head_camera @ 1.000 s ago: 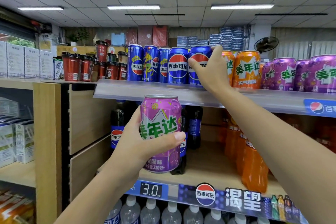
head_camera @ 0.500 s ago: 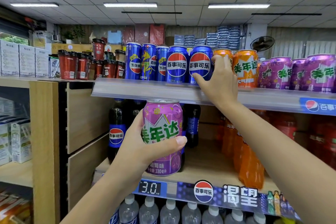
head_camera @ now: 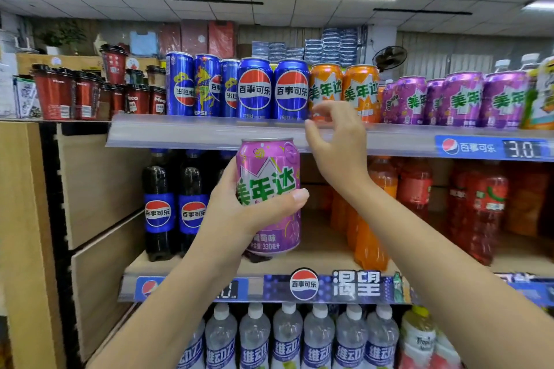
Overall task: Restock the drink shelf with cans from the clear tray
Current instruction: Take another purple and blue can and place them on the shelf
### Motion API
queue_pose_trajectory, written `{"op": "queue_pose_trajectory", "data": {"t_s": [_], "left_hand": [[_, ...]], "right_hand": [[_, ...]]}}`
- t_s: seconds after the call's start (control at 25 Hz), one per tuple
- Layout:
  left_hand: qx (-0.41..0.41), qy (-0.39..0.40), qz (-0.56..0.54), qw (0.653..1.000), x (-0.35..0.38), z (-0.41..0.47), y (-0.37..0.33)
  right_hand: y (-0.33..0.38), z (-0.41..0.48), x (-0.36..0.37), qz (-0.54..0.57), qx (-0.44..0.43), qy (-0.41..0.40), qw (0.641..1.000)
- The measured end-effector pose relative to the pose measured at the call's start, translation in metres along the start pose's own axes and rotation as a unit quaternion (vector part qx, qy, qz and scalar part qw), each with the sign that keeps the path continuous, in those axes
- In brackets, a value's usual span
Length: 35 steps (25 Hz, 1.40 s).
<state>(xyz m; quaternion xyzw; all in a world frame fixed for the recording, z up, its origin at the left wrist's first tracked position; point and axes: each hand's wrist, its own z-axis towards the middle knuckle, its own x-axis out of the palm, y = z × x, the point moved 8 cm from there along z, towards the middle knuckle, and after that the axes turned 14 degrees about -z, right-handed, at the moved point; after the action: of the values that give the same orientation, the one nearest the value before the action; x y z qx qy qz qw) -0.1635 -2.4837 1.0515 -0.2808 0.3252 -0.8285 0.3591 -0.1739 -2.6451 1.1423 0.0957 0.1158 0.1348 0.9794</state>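
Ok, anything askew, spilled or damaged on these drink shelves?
Nothing spilled or damaged. One facing flaw: on the top shelf, the three tall slim blue cans have logos turned off-centre, unlike the two short blue cans beside them. The purple can in the left hand is upright.

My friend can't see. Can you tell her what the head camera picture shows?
A person's left hand grips a purple can in a shop. The right hand hovers empty by the top shelf, where blue cans, orange cans and purple cans stand in a row.
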Motion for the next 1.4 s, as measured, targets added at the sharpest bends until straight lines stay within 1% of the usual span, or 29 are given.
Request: {"op": "queue_pose_trajectory", "data": {"t_s": [0.08, 0.16, 0.28, 0.4, 0.52, 0.56, 0.64, 0.76, 0.8, 0.88, 0.92, 1.0, 1.08, 1.2, 1.32, 1.4], "left_hand": [[0.003, 0.012, -0.01, 1.0, 0.019, 0.007, 0.004], [0.009, 0.018, -0.017, 1.0, 0.045, 0.009, 0.009], [0.008, 0.025, -0.022, 0.999, 0.086, 0.018, 0.019], [0.003, 0.032, -0.024, 0.999, 0.127, 0.039, 0.028], [0.022, 0.053, -0.008, 0.998, 0.174, 0.075, 0.03], [0.038, 0.047, 0.013, 0.998, 0.187, 0.09, 0.028], [0.066, 0.026, 0.067, 0.995, 0.21, 0.126, 0.024], [0.073, 0.015, 0.083, 0.994, 0.237, 0.18, 0.027], [0.07, 0.008, 0.097, 0.993, 0.243, 0.194, 0.031], [0.062, -0.014, 0.143, 0.988, 0.248, 0.216, 0.045], [0.056, -0.029, 0.159, 0.985, 0.248, 0.224, 0.053], [0.041, -0.058, 0.173, 0.982, 0.247, 0.235, 0.069], [0.038, -0.074, 0.192, 0.978, 0.246, 0.242, 0.079], [0.044, -0.086, 0.268, 0.959, 0.246, 0.249, 0.086], [0.031, -0.099, 0.325, 0.94, 0.244, 0.253, 0.094], [0.017, -0.101, 0.377, 0.921, 0.245, 0.252, 0.096]], "right_hand": [[-0.009, -0.027, -0.023, 0.109, 0.04, 0.069, 0.991], [-0.019, -0.054, -0.047, 0.189, 0.082, 0.141, 0.968], [-0.034, -0.08, -0.085, 0.248, 0.079, 0.199, 0.945], [-0.058, -0.079, -0.113, 0.245, 0.08, 0.213, 0.942], [-0.097, -0.049, -0.137, 0.238, 0.102, 0.174, 0.95], [-0.111, -0.034, -0.141, 0.233, 0.111, 0.166, 0.952], [-0.138, 0.001, -0.143, 0.205, 0.114, 0.159, 0.959], [-0.174, 0.051, -0.138, 0.164, 0.103, 0.152, 0.969], [-0.185, 0.063, -0.136, 0.132, 0.099, 0.147, 0.975], [-0.207, 0.075, -0.134, 0.033, 0.093, 0.134, 0.986], [-0.217, 0.075, -0.135, -0.005, 0.095, 0.125, 0.988], [-0.234, 0.064, -0.137, -0.041, 0.082, 0.119, 0.989], [-0.245, 0.047, -0.137, -0.081, 0.037, 0.133, 0.987], [-0.261, 0.03, -0.14, -0.148, -0.01, 0.133, 0.98], [-0.267, 0.024, -0.144, -0.173, -0.029, 0.111, 0.978], [-0.267, 0.021, -0.143, -0.181, -0.035, 0.095, 0.978]]}}
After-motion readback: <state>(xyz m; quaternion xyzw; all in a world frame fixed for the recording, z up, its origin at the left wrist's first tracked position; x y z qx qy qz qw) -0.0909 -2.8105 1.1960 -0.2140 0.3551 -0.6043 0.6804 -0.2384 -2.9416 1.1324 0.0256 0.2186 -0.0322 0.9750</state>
